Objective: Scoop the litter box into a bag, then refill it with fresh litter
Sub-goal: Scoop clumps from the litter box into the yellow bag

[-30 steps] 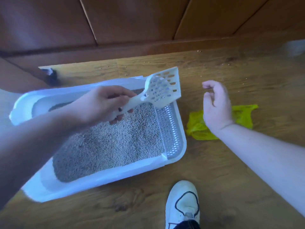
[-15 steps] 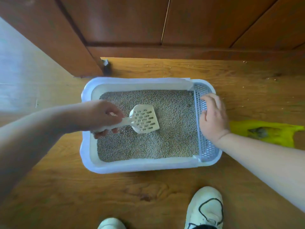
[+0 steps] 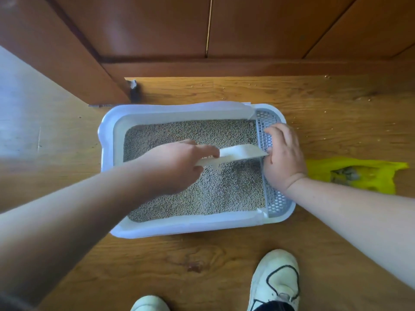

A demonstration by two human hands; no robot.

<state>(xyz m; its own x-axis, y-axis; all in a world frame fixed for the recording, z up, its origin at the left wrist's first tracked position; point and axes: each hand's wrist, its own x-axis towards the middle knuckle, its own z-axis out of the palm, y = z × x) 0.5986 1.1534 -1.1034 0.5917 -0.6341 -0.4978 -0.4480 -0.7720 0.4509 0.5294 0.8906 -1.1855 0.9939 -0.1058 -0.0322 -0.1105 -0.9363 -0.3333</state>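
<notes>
Wood floor [image 3: 202,254], brown cabinet doors [image 3: 258,25] behind; left hand [image 3: 175,167] grips scoop [image 3: 240,152], right hand [image 3: 284,158] holds litter box [image 3: 179,227] rim.

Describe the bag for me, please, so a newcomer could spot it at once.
Find the white litter box on the wooden floor. Right of its grilled end, beyond the right hand, lies a flattened plastic bag. It alone is bright yellow, with grey clumps showing inside.
</notes>
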